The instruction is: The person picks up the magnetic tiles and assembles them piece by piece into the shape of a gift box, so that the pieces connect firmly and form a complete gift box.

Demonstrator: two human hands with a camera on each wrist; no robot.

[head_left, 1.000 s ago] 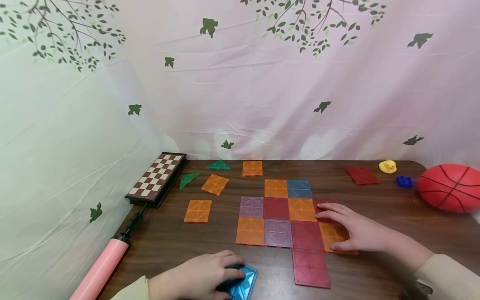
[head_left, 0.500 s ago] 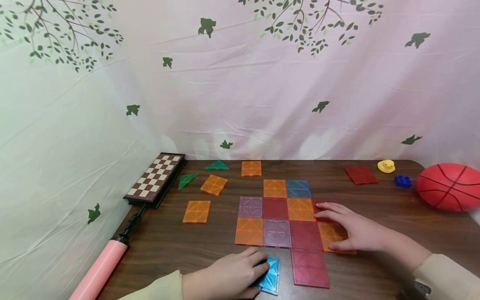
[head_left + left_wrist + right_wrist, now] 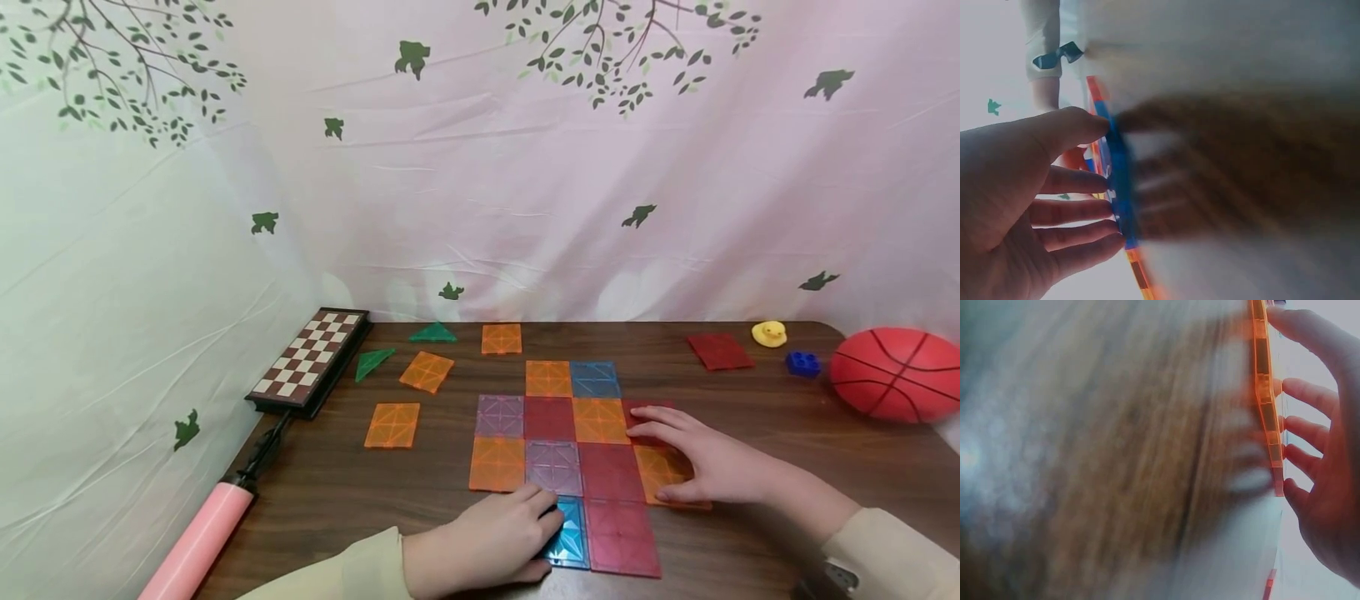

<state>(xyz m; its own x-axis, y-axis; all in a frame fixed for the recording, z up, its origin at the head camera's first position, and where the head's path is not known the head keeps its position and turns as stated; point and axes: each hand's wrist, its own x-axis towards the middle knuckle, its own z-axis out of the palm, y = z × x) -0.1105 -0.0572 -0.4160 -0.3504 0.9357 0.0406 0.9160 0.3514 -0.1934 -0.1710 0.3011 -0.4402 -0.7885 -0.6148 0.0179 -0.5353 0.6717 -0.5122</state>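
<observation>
My left hand (image 3: 491,537) holds a shiny blue square magnetic tile (image 3: 572,537), thumb at its near side and fingertips at its far side. The tile lies flat beside a dark pink tile (image 3: 622,537) and just below a purple tile (image 3: 553,468); their edges look to be touching. In the left wrist view, thumb and fingertips meet the blue tile's edge. My right hand (image 3: 712,458) rests with spread fingers on the right side of the tile sheet, over an orange tile (image 3: 656,467) and a mostly covered red tile (image 3: 647,407).
Loose orange tiles (image 3: 392,425) and green triangles (image 3: 373,363) lie on the left. A chessboard (image 3: 311,354) and a pink pump (image 3: 198,537) stand at the left edge. Towards the right are a red tile (image 3: 720,351), rubber duck (image 3: 769,333), blue brick (image 3: 803,363) and red ball (image 3: 896,375).
My left hand has slid the blue tile to the right and slightly away from me, up against the dark pink tile. My right hand has stayed where it was on the sheet.
</observation>
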